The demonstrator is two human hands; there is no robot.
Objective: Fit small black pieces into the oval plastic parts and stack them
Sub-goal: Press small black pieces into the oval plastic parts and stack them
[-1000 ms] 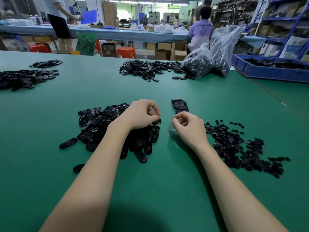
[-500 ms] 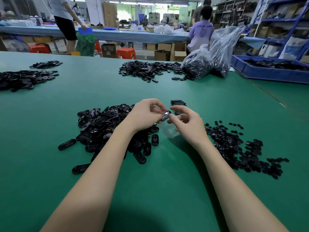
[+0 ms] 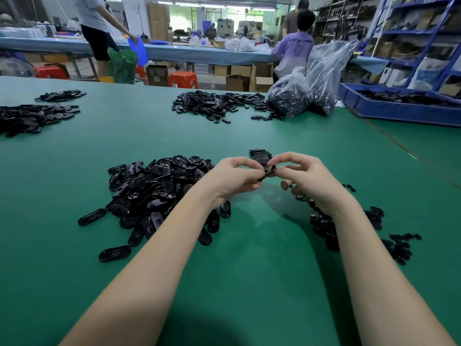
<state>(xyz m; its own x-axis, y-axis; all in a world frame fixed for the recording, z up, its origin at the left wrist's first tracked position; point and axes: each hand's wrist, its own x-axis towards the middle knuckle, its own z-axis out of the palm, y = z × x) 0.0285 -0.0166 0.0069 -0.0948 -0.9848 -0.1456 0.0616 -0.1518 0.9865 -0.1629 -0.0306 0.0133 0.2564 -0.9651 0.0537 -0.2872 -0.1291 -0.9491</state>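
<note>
Green matting covers the wide work table (image 3: 249,283) in a busy workshop. Above its near middle, the left hand (image 3: 232,179) and the right hand (image 3: 309,178) meet, raised a little off the surface. Both pinch one oval plastic part (image 3: 267,172) between thumb and fingertips, the left from its left end, the right from its right end; the other fingers of each hand are curled. Whether a small piece already sits inside the part cannot be told.

Just beyond the hands, a short stack of finished ovals (image 3: 259,154) stands on the table. Left of the left forearm lies a big loose heap of oval parts (image 3: 154,193), with a few strays near its front edge. Right of the right wrist spreads a flatter scatter of small black pieces (image 3: 349,228), reaching toward the near right.

Farther off, another pile (image 3: 214,104) lies at the far middle of the table, beside two clear plastic bags (image 3: 299,93) filled with dark parts. More heaps (image 3: 27,118) sit at the far left. A blue tray (image 3: 399,108) holding black parts rests at the far right, in front of blue shelving (image 3: 411,33). Behind the table, one person in a purple shirt (image 3: 294,56) sits at a long bench and another person (image 3: 97,31) stands holding a blue sheet.
</note>
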